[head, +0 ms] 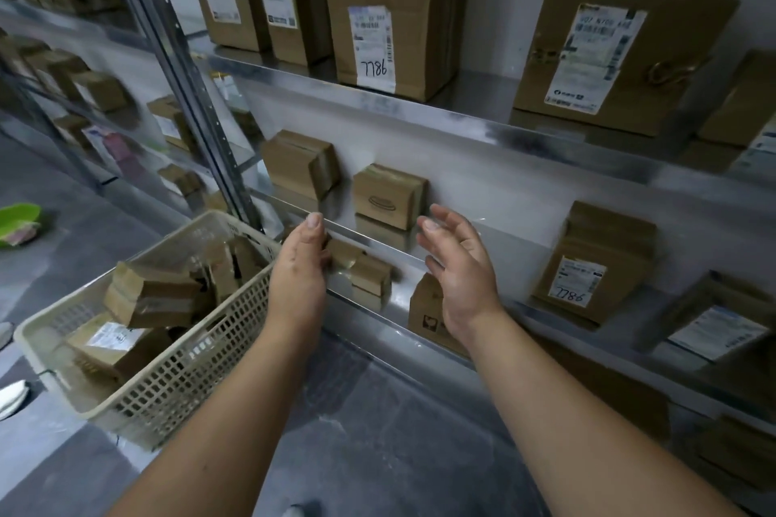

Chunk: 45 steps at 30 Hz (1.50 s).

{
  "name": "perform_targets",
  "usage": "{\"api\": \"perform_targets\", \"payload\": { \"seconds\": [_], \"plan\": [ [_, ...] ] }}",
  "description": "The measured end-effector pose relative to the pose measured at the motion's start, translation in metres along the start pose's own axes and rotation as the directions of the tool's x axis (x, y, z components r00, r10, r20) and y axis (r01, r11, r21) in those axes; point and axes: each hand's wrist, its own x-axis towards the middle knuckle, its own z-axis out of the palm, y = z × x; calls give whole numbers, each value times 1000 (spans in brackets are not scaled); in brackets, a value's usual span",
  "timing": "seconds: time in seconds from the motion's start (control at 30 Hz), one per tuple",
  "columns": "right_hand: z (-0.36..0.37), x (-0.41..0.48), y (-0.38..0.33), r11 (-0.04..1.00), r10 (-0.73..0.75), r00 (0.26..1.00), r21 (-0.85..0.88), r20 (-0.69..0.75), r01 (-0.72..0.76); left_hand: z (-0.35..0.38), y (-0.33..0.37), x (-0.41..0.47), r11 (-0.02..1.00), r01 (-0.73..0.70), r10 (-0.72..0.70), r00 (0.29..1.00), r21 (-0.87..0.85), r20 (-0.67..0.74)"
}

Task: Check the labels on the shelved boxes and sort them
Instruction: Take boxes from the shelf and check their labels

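Brown cardboard boxes stand on metal shelves [453,118]. A small box [365,271] lies on the lower shelf between my hands. My left hand [300,264] rests at that box's left end, thumb up and fingers curled against it; whether it grips the box is hidden. My right hand [457,264] hovers to the right of the box, palm turned left, fingers apart and holding nothing. Under its wrist stands another box [426,317]. Behind it on the middle shelf is a box with a printed bowl outline [386,201]. Two boxes carry handwritten "7786" labels [581,281] [373,42].
A beige plastic basket [189,369] with several labelled boxes in it stands at my left on the grey floor. A steel shelf post [189,97] rises behind it. More boxes fill the blurred shelves at left, and a green object [19,218] lies on the floor.
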Motion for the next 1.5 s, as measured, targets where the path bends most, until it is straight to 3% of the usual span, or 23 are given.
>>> {"api": "perform_targets", "payload": {
  "seconds": [0.17, 0.47, 0.93, 1.17, 1.5],
  "plan": [
    [10, 25, 2, 1000, -18, 997, 2, -69, 18, 5, -3, 42, 1000, 1, 0, 999, -4, 50],
    [64, 71, 18, 998, -56, 972, 12, -230, 60, -13, -8, 145, 999, 44, -44, 963, 8, 266],
    [130, 89, 62, 994, -90, 857, 10, -508, 110, -47, -19, 232, 988, 117, -150, 854, 97, 498],
    [107, 95, 69, 993, -112, 818, -42, -564, 107, -29, -38, 228, 980, 113, -187, 817, 167, 545],
    [85, 143, 78, 998, -66, 857, -45, -511, 49, -10, -50, 256, 975, 125, -204, 835, 184, 512]
  ]
}}
